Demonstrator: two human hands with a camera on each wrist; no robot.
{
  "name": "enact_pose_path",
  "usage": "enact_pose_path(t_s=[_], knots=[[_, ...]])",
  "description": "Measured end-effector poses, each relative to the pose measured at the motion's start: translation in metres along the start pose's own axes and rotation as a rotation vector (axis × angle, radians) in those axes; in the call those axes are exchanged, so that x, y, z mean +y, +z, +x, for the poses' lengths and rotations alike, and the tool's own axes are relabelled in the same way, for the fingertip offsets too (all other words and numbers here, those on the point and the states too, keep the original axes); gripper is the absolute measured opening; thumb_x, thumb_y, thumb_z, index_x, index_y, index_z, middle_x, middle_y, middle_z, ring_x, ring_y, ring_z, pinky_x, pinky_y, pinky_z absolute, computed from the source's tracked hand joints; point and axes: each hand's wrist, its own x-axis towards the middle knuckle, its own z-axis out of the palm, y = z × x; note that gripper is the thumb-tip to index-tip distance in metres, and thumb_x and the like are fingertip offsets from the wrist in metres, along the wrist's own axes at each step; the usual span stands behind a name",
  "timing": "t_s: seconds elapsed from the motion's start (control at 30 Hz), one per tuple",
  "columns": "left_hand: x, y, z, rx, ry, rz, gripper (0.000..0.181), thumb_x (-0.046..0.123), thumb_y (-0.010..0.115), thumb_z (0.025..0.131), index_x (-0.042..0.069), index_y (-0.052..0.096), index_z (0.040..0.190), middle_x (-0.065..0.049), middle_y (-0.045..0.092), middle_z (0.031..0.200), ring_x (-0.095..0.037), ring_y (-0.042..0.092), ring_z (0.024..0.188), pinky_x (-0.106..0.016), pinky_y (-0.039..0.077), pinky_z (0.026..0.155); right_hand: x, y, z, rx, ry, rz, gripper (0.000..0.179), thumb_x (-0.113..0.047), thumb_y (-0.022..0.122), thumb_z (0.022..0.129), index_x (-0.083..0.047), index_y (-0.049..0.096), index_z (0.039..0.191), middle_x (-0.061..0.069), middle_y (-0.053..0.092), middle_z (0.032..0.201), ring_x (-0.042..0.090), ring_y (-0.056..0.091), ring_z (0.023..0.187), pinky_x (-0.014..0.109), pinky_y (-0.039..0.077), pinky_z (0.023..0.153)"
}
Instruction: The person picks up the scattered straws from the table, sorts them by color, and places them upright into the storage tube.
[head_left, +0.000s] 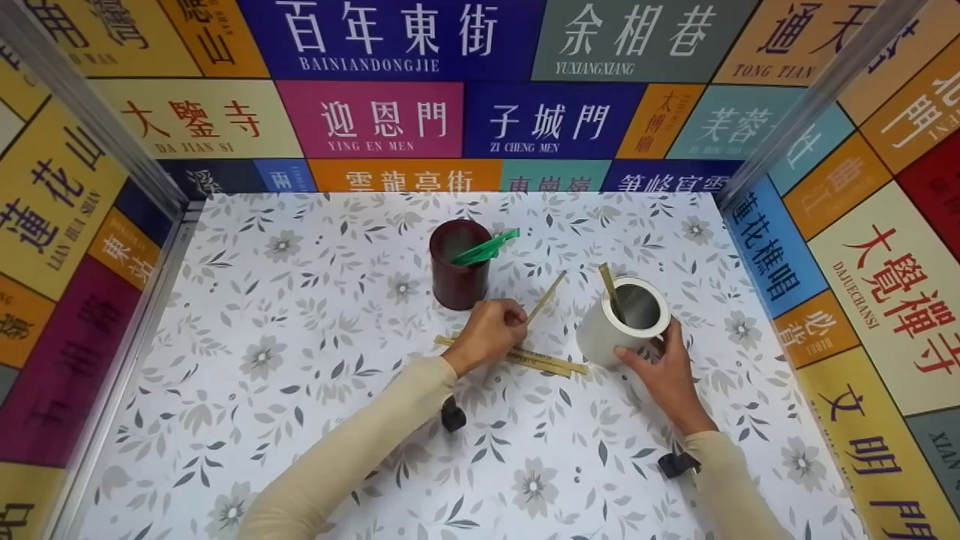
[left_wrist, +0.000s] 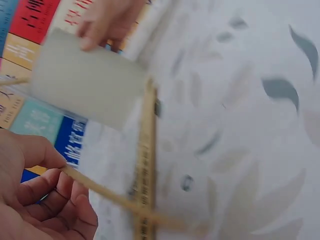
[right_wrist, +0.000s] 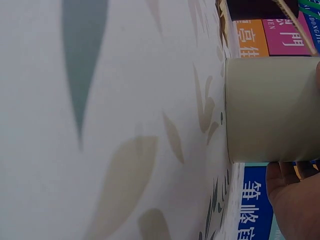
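A thin bamboo stick (head_left: 547,297) is pinched near one end between the thumb and fingers of the left hand (head_left: 487,334), the other fingers loosely curled; its free end slants up and away over the table (head_left: 420,472), in the space between two cups. The right hand (head_left: 667,367) holds the white cup (head_left: 600,339), thumb on the near side and fingers wrapped round the outer side. Another stick (head_left: 607,286) leans inside that cup, its top poking above the rim. Loose sticks (head_left: 551,363) with dark printed marks lie on the table under the left hand, their right ends near the white cup's base. Beyond the left hand stands a dark red cup (head_left: 460,283), upright, with green strips (head_left: 487,249) sticking out to the right. Beige sleeves (head_left: 375,427) cover both arms. The table has a grey leaf-and-flower pattern, and colourful panels (head_left: 370,118) with large characters surround it.
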Motion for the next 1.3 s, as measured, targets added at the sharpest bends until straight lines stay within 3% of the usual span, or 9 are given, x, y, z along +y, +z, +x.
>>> enact_pose_path(t_s=[0.03,0.13,0.4,0.67,0.9,1.1,1.3], knots=[[0.013,-0.006,-0.003,-0.001,-0.021,-0.017,0.006,0.006,0.076,0.094,0.004,0.08,0.097,-0.003,0.075,0.086,-0.014,0.067,0.081,-0.029,0.057,0.079,0.0,0.0,0.0,0.0,0.002,0.001,0.092,0.002,0.087,0.092,-0.002,0.033,0.166,0.013,0.044,0.165,0.022,0.04,0.154,0.033,0.035,0.127],[0.027,-0.009,-0.005,0.021,-0.019,-0.063,0.005,0.007,0.078,0.096,0.005,0.081,0.099,-0.002,0.076,0.089,-0.009,0.067,0.081,-0.024,0.057,0.074,0.0,-0.001,-0.001,-0.005,-0.006,0.0,0.093,-0.001,0.089,0.092,-0.004,0.033,0.166,0.01,0.045,0.164,0.021,0.04,0.154,0.033,0.036,0.127],[0.054,-0.011,-0.007,0.045,0.034,-0.216,0.006,0.005,0.079,0.096,0.008,0.081,0.1,0.001,0.077,0.092,-0.009,0.07,0.086,-0.025,0.059,0.082,0.002,-0.003,-0.001,0.015,-0.025,0.037,0.09,-0.005,0.092,0.09,-0.003,0.039,0.163,0.006,0.049,0.16,0.014,0.044,0.15,0.022,0.038,0.121],[0.083,-0.01,-0.006,0.106,0.108,-0.328,0.008,0.005,0.082,0.096,0.006,0.081,0.103,0.0,0.078,0.095,-0.007,0.072,0.087,-0.029,0.062,0.085,0.002,-0.003,-0.003,0.004,-0.026,0.013,0.091,-0.007,0.09,0.092,-0.005,0.036,0.165,0.006,0.047,0.162,0.01,0.042,0.151,0.021,0.037,0.123],[0.106,-0.009,-0.006,0.159,0.172,-0.445,0.008,0.006,0.082,0.098,0.005,0.08,0.106,-0.001,0.078,0.098,-0.008,0.073,0.091,-0.035,0.065,0.088,-0.033,0.003,-0.01,-0.002,0.0,0.037,0.09,0.001,0.086,0.093,0.002,0.032,0.165,0.015,0.044,0.164,0.012,0.04,0.151,0.022,0.036,0.123],[0.117,0.0,-0.002,0.214,0.196,-0.541,0.009,0.004,0.081,0.099,0.002,0.079,0.107,-0.004,0.079,0.1,-0.011,0.077,0.093,-0.031,0.065,0.088,-0.013,0.002,-0.004,0.018,0.002,0.045,0.092,0.005,0.087,0.091,-0.001,0.033,0.166,0.012,0.045,0.164,0.012,0.041,0.151,0.023,0.036,0.124],[0.122,0.013,0.004,0.278,0.241,-0.574,0.01,0.003,0.08,0.099,0.0,0.078,0.108,-0.006,0.078,0.101,-0.01,0.075,0.096,-0.033,0.064,0.091,0.001,0.001,0.0,0.014,-0.003,0.047,0.096,-0.001,0.091,0.09,-0.006,0.034,0.167,0.006,0.046,0.163,0.017,0.041,0.153,0.027,0.037,0.124]])
